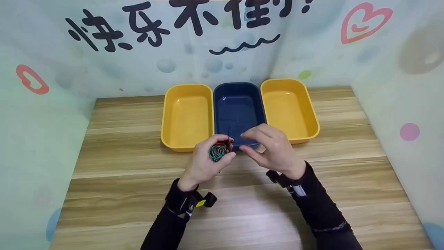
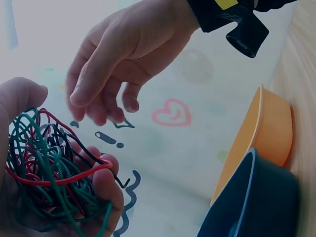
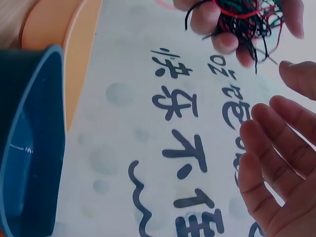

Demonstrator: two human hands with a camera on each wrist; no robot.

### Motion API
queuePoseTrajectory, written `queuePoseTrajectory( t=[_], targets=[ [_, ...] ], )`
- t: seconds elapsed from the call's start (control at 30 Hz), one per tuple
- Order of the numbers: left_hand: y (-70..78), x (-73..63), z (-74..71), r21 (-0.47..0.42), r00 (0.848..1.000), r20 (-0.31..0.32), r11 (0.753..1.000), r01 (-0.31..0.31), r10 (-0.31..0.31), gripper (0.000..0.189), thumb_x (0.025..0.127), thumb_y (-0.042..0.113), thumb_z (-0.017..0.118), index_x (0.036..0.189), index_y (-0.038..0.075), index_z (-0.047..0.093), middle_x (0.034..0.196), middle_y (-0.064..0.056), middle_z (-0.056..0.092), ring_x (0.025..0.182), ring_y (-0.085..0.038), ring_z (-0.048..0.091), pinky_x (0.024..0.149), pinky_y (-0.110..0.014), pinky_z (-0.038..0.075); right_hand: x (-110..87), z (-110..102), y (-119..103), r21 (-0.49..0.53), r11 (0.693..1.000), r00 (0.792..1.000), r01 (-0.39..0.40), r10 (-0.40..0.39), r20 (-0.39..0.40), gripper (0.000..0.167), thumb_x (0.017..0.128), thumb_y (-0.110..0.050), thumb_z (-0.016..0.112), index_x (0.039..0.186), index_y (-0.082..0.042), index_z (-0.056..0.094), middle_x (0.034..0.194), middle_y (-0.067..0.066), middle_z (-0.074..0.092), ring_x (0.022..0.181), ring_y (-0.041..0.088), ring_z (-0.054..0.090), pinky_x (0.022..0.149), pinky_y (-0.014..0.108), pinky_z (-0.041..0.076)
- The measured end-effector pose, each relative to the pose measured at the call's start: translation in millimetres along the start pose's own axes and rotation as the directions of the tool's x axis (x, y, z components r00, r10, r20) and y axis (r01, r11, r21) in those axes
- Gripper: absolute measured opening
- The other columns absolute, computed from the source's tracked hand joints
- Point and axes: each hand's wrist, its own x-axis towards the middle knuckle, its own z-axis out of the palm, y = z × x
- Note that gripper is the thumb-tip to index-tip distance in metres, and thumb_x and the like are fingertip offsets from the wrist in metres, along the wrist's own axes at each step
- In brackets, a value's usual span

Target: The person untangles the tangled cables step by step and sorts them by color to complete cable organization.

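Observation:
A tangled bundle of thin wires (image 1: 218, 152), green, red and black, is gripped in my left hand (image 1: 202, 163). In the left wrist view the fingers and thumb curl round the wires (image 2: 54, 173), and a few loose ends stick out past the fingertips. My right hand (image 1: 274, 147) is beside it on the right, apart from the bundle, with nothing in it. Its fingers are relaxed and spread from the thumb, as the right hand (image 3: 281, 173) shows in the right wrist view. Both hands are above the table by the near end of the dark blue bin (image 1: 239, 104).
A yellow bin (image 1: 166, 118) stands left of the blue one and another yellow bin (image 1: 314, 121) stands right of it, all three side by side. They sit on a wood-grain table (image 1: 121, 166) against a printed backdrop (image 1: 138, 69) with side panels.

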Motion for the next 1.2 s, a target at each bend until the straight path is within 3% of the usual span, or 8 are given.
queuePoseTrajectory(
  t=[0.33, 0.57, 0.8, 1.0, 1.2],
  targets=[
    [-7.6, -3.3, 7.5, 0.122, 0.999, 0.035, 0.992, -0.035, 0.031, 0.036, 0.082, 0.02, 0.074, 0.111, 0.001, 0.064, 0.107, -0.009, 0.068, 0.097, -0.017, 0.063, 0.089, -0.03, 0.05, -2.7, 11.9, -2.1, -0.026, 0.998, 0.998, 0.054, -0.052, 0.044, 0.016, 0.086, -0.015, 0.073, 0.097, -0.004, 0.069, 0.092, 0.007, 0.067, 0.083, 0.021, 0.064, 0.076, 0.033, 0.053],
    [-9.4, -4.4, 11.0, 0.136, 0.999, 0.032, 0.99, -0.041, 0.037, 0.036, 0.082, 0.019, 0.074, 0.111, 0.0, 0.064, 0.107, -0.011, 0.068, 0.099, -0.018, 0.063, 0.089, -0.03, 0.051, -4.0, 15.1, -2.1, -0.066, 0.993, 0.995, 0.096, -0.093, 0.045, 0.009, 0.085, -0.011, 0.073, 0.091, -0.005, 0.071, 0.088, 0.004, 0.068, 0.078, 0.019, 0.063, 0.071, 0.032, 0.051],
    [-10.7, -4.6, 10.6, 0.137, 1.0, 0.01, 0.991, -0.007, 0.006, 0.034, 0.083, 0.019, 0.074, 0.111, 0.003, 0.064, 0.106, -0.007, 0.068, 0.097, -0.016, 0.063, 0.088, -0.03, 0.05, -4.7, 17.1, 0.6, -0.113, 0.983, 0.989, 0.144, -0.145, -0.002, 0.012, 0.078, -0.01, 0.079, 0.086, -0.007, 0.071, 0.082, 0.001, 0.066, 0.071, 0.016, 0.061, 0.064, 0.029, 0.049],
    [-11.3, -3.3, 9.5, 0.087, 0.999, -0.007, 0.996, 0.033, -0.032, 0.03, 0.084, 0.015, 0.071, 0.11, 0.002, 0.064, 0.103, -0.008, 0.069, 0.092, -0.015, 0.064, 0.083, -0.027, 0.052, -6.2, 18.2, 1.6, -0.12, 0.979, 0.985, 0.162, -0.167, -0.033, 0.01, 0.078, -0.009, 0.079, 0.083, -0.007, 0.07, 0.08, 0.001, 0.066, 0.069, 0.016, 0.061, 0.062, 0.028, 0.048],
    [-12.9, -2.0, 7.7, -0.074, 0.996, -0.013, 0.993, 0.092, -0.093, 0.023, 0.087, 0.01, 0.066, 0.108, 0.0, 0.064, 0.101, -0.011, 0.067, 0.086, -0.013, 0.062, 0.077, -0.025, 0.053, -6.9, 19.2, 2.1, -0.106, 0.981, 0.984, 0.165, -0.17, -0.043, 0.007, 0.08, -0.007, 0.076, 0.082, -0.007, 0.07, 0.079, 0.002, 0.065, 0.068, 0.016, 0.061, 0.062, 0.029, 0.048]
  ],
)
